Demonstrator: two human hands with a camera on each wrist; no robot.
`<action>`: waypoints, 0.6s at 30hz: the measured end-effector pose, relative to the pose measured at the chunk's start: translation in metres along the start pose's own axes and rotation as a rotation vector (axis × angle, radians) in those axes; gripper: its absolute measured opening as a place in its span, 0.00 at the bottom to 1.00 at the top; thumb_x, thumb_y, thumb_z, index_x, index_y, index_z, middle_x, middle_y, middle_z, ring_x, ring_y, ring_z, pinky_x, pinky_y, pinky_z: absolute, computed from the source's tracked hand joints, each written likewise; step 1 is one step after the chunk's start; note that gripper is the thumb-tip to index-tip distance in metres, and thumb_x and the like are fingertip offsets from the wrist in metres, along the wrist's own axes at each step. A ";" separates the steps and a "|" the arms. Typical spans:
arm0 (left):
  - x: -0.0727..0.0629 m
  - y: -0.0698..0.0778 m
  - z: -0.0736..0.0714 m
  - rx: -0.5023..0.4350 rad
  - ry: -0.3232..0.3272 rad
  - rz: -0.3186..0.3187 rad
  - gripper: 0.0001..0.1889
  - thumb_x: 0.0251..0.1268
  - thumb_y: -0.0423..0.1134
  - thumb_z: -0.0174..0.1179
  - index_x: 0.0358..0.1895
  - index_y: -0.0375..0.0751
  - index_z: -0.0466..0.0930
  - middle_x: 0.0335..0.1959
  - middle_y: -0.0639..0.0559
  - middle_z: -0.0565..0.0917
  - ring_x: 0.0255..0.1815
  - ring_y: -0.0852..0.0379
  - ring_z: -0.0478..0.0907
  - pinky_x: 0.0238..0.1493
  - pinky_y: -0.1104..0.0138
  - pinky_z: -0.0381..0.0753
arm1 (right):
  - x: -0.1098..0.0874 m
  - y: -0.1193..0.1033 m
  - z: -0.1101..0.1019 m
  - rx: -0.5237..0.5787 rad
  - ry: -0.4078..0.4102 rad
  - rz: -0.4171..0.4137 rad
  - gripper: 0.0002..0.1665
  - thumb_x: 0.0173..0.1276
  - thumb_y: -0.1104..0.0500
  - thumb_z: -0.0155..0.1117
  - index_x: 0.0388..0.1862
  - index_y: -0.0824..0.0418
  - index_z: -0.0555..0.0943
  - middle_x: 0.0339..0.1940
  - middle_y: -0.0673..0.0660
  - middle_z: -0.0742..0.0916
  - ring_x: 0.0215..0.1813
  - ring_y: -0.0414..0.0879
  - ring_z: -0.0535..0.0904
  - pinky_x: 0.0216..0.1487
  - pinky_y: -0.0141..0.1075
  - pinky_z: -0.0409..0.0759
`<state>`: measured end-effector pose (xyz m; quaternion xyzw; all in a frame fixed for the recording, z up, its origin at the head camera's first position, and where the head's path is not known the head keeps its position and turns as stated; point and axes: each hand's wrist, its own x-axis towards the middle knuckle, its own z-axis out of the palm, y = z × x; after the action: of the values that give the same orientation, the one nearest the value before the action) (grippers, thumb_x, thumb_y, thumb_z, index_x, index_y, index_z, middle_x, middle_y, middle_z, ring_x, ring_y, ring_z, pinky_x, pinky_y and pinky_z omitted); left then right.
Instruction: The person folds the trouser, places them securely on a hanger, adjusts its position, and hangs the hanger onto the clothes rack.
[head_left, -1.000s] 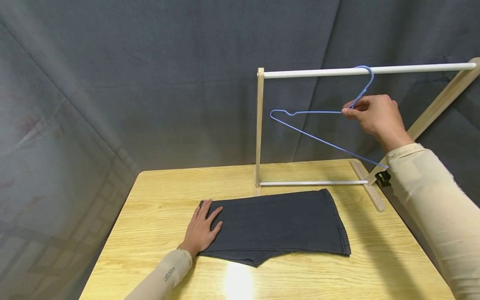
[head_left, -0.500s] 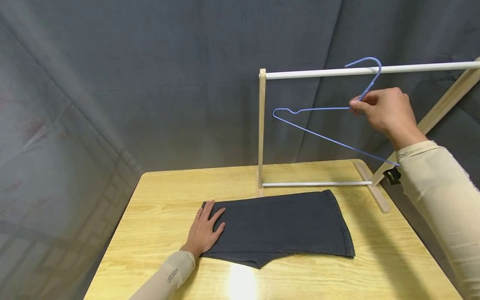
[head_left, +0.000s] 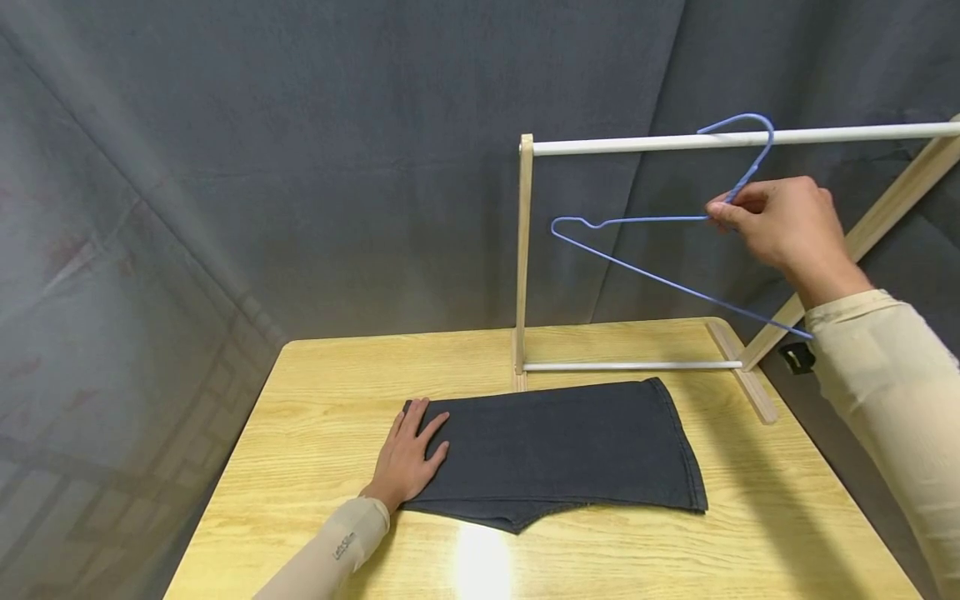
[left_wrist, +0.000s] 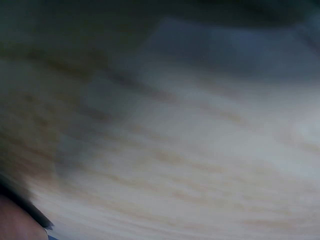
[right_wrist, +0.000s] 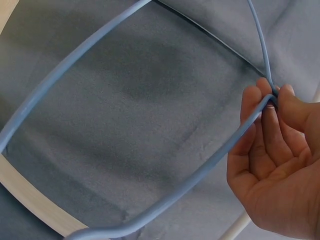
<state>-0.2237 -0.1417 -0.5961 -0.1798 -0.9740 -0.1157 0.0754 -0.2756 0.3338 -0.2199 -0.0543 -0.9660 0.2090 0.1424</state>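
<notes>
My right hand [head_left: 787, 221] pinches a blue wire hanger [head_left: 652, 219] at its neck, between thumb and fingertips. In the head view the hook rises above the white rail [head_left: 600, 146] of a small clothes rack, its tip at the rail's upper edge. The right wrist view shows the hand [right_wrist: 275, 165] holding the hanger [right_wrist: 200, 172] where the hook meets the shoulders. On the table, a pair of dark shorts [head_left: 555, 446] lies folded lengthwise, hem to the right. Spread flat, my left hand [head_left: 408, 458] rests on their left end. The left wrist view is mostly blurred tabletop.
The rack's wooden posts [head_left: 522, 258] stand at the back right of the wooden table [head_left: 330, 375], with a lower white bar [head_left: 637, 367] near the tabletop. Grey cloth [head_left: 375, 167] hangs behind. A small black object [head_left: 797, 358] is beside the right sleeve.
My right hand has moved right and slightly up with the hanger; its hook now stands higher over the rail than a second ago. My left hand stays on the shorts.
</notes>
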 end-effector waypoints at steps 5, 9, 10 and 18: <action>0.000 -0.001 0.000 0.000 -0.005 -0.005 0.28 0.74 0.61 0.46 0.75 0.63 0.64 0.81 0.47 0.55 0.83 0.48 0.48 0.81 0.49 0.49 | -0.002 0.000 0.004 0.011 -0.002 0.009 0.35 0.72 0.34 0.54 0.52 0.64 0.85 0.46 0.64 0.90 0.49 0.55 0.78 0.36 0.41 0.67; -0.001 -0.001 0.001 0.010 0.004 0.003 0.28 0.74 0.61 0.46 0.75 0.63 0.64 0.81 0.47 0.55 0.83 0.48 0.48 0.81 0.49 0.50 | -0.006 0.000 0.005 0.019 0.026 0.010 0.32 0.74 0.37 0.54 0.51 0.64 0.85 0.40 0.61 0.91 0.49 0.56 0.76 0.39 0.42 0.64; -0.001 -0.001 0.001 0.011 0.007 0.005 0.28 0.74 0.61 0.46 0.75 0.63 0.64 0.81 0.47 0.55 0.83 0.47 0.48 0.81 0.49 0.50 | -0.007 0.001 0.005 0.023 0.033 0.009 0.32 0.74 0.38 0.54 0.51 0.64 0.86 0.37 0.59 0.92 0.49 0.57 0.76 0.39 0.43 0.64; 0.000 -0.002 0.001 0.014 0.003 -0.006 0.28 0.74 0.61 0.46 0.74 0.64 0.64 0.81 0.47 0.55 0.83 0.48 0.48 0.81 0.50 0.49 | -0.010 0.005 0.006 0.026 0.042 -0.008 0.32 0.74 0.37 0.55 0.50 0.64 0.86 0.32 0.55 0.92 0.48 0.59 0.78 0.36 0.41 0.64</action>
<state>-0.2251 -0.1432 -0.5978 -0.1759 -0.9752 -0.1093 0.0776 -0.2674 0.3345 -0.2298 -0.0532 -0.9602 0.2196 0.1640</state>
